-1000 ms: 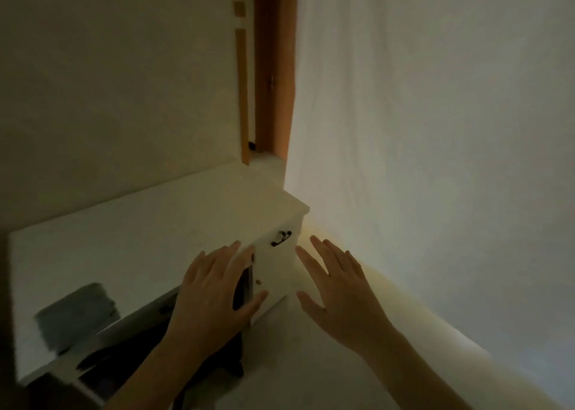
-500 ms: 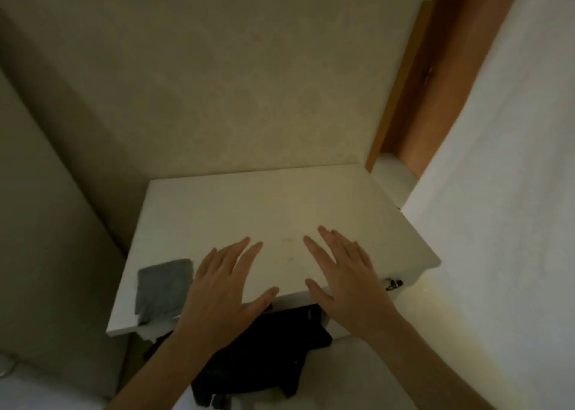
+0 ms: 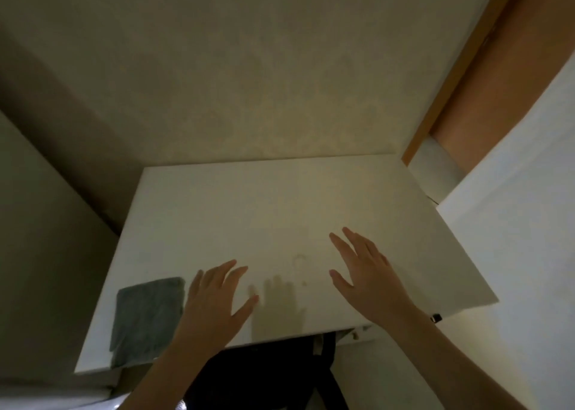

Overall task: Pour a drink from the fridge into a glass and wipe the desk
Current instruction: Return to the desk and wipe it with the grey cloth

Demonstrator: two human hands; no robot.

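Desk [image 3: 280, 210] set against the back wall [image 3: 249, 67], cloth [image 3: 146, 319] on its near left corner, left hand [image 3: 214, 304] just right of the cloth, right hand [image 3: 370, 282] further right, both over the near edge, door frame [image 3: 451, 77] behind right

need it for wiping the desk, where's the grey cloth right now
In the head view the grey cloth lies flat on the white desk at its near left corner, just left of the open left hand.
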